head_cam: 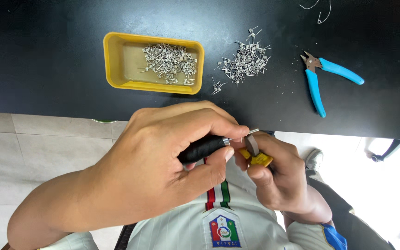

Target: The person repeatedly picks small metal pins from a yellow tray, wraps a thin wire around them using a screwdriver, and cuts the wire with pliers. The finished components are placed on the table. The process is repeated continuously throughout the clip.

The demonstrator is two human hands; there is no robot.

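My left hand (pixel 163 153) grips a black-handled tool (pixel 202 148) whose thin metal tip carries a small wire coil (pixel 251 132). My right hand (pixel 278 178) holds yellow-handled pliers (pixel 255 157), their grey jaws right at the tool's tip. Both hands meet just below the near edge of the black table (pixel 47 69), above my lap. A yellow tray (pixel 116 65) on the table holds several small wire coils (pixel 170 62). A loose pile of the same coils (pixel 246 60) lies to its right.
Blue-handled cutters (pixel 325 76) lie on the table at the right. Bent wire scraps (pixel 318 11) sit near the far edge. Grey floor tiles (pixel 33 143) show at the left, and chair castors (pixel 390 150) at the right.
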